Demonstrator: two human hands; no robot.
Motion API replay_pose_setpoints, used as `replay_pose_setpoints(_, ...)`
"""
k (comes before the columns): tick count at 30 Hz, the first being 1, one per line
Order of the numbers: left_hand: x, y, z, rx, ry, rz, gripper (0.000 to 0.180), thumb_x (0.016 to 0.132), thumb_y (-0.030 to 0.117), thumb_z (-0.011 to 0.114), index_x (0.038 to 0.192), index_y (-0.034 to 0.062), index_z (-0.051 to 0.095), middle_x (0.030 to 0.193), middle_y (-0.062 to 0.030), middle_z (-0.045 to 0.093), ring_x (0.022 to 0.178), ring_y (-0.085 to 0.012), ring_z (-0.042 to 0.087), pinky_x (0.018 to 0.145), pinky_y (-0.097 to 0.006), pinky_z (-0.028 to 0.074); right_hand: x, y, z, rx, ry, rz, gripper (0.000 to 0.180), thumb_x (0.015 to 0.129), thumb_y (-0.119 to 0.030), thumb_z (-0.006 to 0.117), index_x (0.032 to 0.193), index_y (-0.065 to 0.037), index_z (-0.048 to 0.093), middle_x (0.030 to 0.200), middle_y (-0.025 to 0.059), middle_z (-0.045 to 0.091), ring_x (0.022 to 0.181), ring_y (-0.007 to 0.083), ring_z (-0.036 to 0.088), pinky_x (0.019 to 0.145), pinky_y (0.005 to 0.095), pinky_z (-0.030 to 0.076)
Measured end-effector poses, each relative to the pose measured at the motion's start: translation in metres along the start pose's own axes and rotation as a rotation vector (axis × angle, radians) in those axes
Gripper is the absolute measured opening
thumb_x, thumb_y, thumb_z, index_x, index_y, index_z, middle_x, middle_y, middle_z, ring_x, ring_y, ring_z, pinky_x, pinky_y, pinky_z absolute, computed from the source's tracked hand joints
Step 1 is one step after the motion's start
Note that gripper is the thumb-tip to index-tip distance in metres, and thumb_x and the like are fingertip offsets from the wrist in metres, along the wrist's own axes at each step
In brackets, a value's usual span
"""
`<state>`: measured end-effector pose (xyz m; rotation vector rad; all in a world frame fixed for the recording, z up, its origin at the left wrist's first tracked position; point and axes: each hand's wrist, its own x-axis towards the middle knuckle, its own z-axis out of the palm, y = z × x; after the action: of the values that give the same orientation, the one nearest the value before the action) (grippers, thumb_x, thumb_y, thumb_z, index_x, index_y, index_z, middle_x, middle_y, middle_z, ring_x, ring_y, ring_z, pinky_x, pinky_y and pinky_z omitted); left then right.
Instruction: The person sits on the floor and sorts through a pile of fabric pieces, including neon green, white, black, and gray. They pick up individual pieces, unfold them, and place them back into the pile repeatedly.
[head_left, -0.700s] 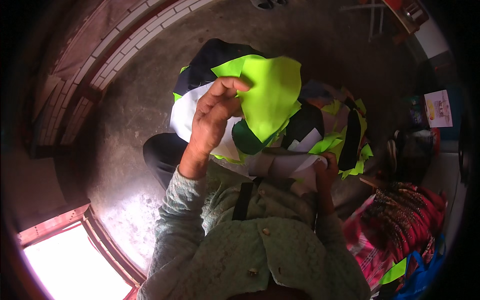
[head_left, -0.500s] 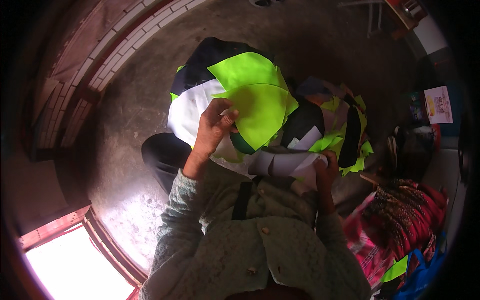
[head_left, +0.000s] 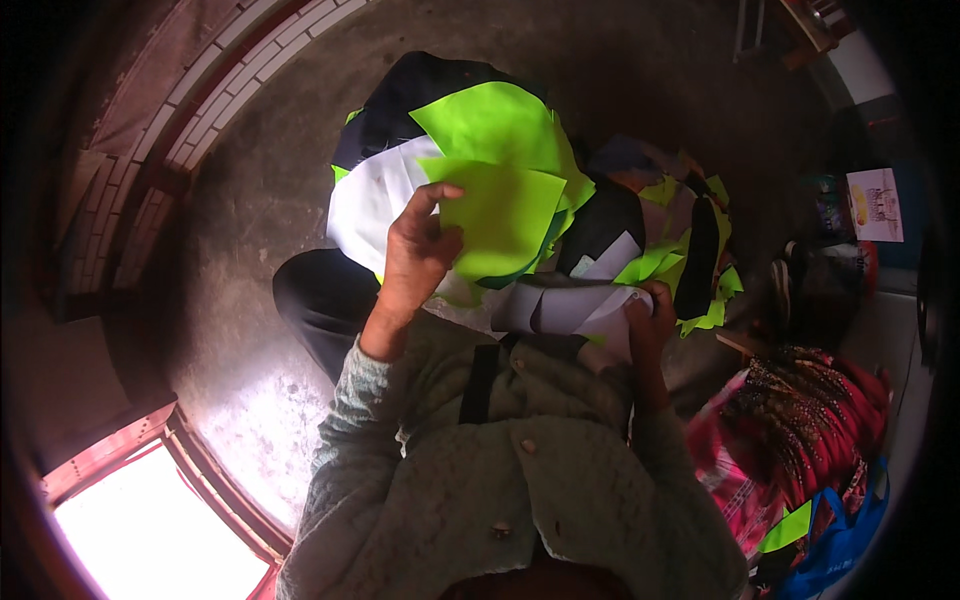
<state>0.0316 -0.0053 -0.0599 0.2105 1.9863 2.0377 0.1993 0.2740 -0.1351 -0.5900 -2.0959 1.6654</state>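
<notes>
One head-worn fisheye — looking straight down, close over the lap.

A bright lime-green sheet (head_left: 500, 215) is held up in the left hand (head_left: 418, 255), and a white sheet (head_left: 565, 305) is gripped by the right hand (head_left: 648, 318). Beyond them, a pile of pieces (head_left: 640, 225) is seen in lime green, white and black on the grey concrete floor (head_left: 250, 200). A pale green, finely patterned sleeve (head_left: 345, 440) is worn, and to the right a red and pink patterned cloth (head_left: 800, 420) and a blue bag (head_left: 850, 540) are seen.
</notes>
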Motion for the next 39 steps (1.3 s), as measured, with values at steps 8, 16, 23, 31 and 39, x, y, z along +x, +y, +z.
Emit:
replay_pose_setpoints(8,-0.011,-0.012,-0.015,0.722,0.299,0.146,0.037,0.073,0.001,0.069,0.108,0.0075,0.061,0.099,-0.0098,0.065,0.057,-0.0191,0.059,0.056,-0.031,0.049,0.002,0.006,-0.003,0.049,-0.017,0.043,0.019,0.078,-0.009,0.064,0.094,-0.003,0.055,0.089,0.0002,0.054,0.082,0.0099,0.05,0.076,0.0247,0.044)
replay_pose_setpoints(16,0.002,-0.007,0.014,1.103,0.227,0.518,0.048,0.068,0.012,0.076,0.114,0.0077,0.061,0.137,-0.0177,0.046,0.125,-0.0372,0.044,0.104,-0.05,0.034,0.003,0.002,-0.001,0.101,-0.028,0.043,0.018,0.077,-0.005,0.063,0.093,-0.003,0.055,0.088,0.0004,0.055,0.083,0.0089,0.051,0.076,0.024,0.043)
replay_pose_setpoints(23,0.017,-0.024,0.042,1.076,0.027,0.598,0.048,0.072,0.021,0.074,0.115,0.0047,0.059,0.133,-0.0188,0.049,0.126,-0.0381,0.043,0.105,-0.055,0.031,0.002,-0.001,0.001,-0.024,0.016,0.061,0.016,0.076,0.0,0.06,0.091,-0.004,0.055,0.086,0.0,0.055,0.08,0.0085,0.051,0.074,0.0231,0.044)
replay_pose_setpoints(31,0.018,-0.038,0.053,0.925,0.057,0.665,0.021,0.071,0.011,0.073,0.09,0.0047,0.065,0.12,-0.0132,0.059,0.119,-0.0339,0.052,0.101,-0.05,0.038,0.003,-0.003,0.002,-0.023,0.017,0.051,0.016,0.076,-0.001,0.059,0.091,-0.003,0.055,0.085,0.0001,0.054,0.081,0.0092,0.051,0.075,0.0239,0.044)
replay_pose_setpoints(39,0.018,-0.023,0.056,0.9,-0.169,0.649,0.034,0.072,0.02,0.076,0.103,0.0081,0.066,0.13,-0.013,0.055,0.129,-0.0349,0.044,0.106,-0.053,0.033,0.003,-0.004,-0.001,0.011,-0.008,0.045,0.017,0.075,-0.001,0.059,0.092,-0.003,0.056,0.087,0.0005,0.055,0.082,0.0098,0.052,0.077,0.0245,0.044)
